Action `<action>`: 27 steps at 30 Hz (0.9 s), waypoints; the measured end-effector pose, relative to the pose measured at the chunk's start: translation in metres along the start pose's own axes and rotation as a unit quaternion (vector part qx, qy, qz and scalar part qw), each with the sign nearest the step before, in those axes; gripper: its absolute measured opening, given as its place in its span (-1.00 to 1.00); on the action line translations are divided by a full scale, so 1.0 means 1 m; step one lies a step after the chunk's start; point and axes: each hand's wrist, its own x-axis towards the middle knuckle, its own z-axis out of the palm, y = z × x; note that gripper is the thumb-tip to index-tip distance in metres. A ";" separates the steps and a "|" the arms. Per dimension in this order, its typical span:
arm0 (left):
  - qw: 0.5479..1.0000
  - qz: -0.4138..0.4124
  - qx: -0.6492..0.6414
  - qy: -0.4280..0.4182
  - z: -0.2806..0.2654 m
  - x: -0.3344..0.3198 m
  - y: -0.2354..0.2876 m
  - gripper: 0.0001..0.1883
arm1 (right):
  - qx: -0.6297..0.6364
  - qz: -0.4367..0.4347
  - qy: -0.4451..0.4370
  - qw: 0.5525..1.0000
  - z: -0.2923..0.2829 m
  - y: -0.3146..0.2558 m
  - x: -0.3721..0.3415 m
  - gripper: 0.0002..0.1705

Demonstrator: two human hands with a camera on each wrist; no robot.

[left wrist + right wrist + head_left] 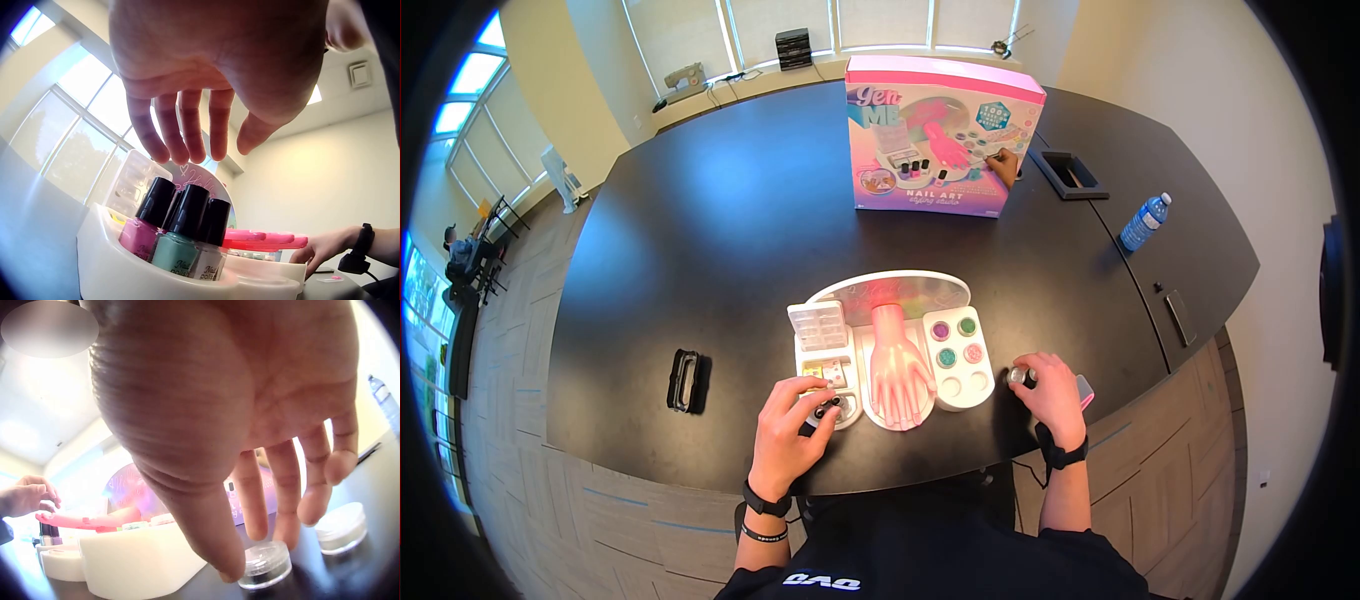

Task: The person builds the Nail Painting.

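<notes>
My left hand hovers with loosely bent fingers just above several nail polish bottles and holds nothing. Pink, teal and pale bottles, all black-capped, stand in the white nail art station's left tray. At the station's right side, my right hand has its thumb and fingertips around a small clear-lidded jar on the table. A second, white jar stands beside it, by the outer fingers. Between my hands lies a pink model hand, palm down on the station.
The station's right tray holds purple, green, teal and pink glitter pots. A Nail Art box stands behind. A water bottle is at the right, a black holder at the left. A pink-edged item lies beyond my right hand.
</notes>
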 end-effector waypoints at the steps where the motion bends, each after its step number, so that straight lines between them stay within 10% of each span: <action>1: 1.000 0.003 -0.002 -0.001 0.000 0.000 0.000 -0.75 | 0.000 0.000 0.000 1.000 -0.001 -0.001 0.000 -0.65; 27: 1.000 0.006 0.000 0.001 -0.003 -0.001 -0.003 -0.74 | 0.137 -0.209 0.027 0.968 0.013 -0.062 0.004 -0.69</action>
